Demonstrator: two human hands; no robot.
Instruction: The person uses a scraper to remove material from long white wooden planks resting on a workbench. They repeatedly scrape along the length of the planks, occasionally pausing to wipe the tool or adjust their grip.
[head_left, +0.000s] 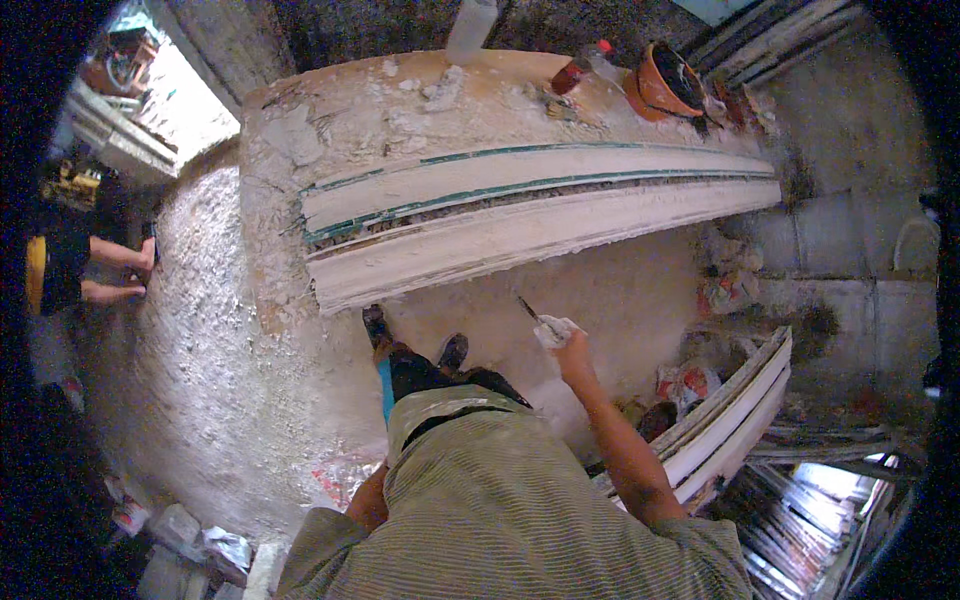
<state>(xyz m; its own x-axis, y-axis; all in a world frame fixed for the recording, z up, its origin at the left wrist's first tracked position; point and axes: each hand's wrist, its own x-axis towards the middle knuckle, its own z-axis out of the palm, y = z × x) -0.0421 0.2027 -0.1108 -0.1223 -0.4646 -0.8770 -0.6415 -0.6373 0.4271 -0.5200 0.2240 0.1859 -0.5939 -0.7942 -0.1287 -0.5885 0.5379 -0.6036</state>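
Note:
My right hand [572, 350] is closed around a slim, dark-tipped tool [527, 308]. Something white and crumpled, perhaps a rag or a plaster-coated part, shows at the fingers; I cannot make out which. The hand hangs over the floor, apart from the nearest long white moulding [520, 232] on the work surface. Behind that piece lies a second long white strip [400, 188] with green edges, and a dark gap runs between the two. Of my left arm only a bit of forearm [370, 500] shows beside my shirt; its hand is hidden.
Across the plaster-spattered work surface [280, 170] stand an orange bucket [645, 85], a red-capped bottle [603, 60] and a whitish container [470, 30]. White lengths of moulding [740, 420] lean at my right. Another person's legs [120, 255] show at the far left.

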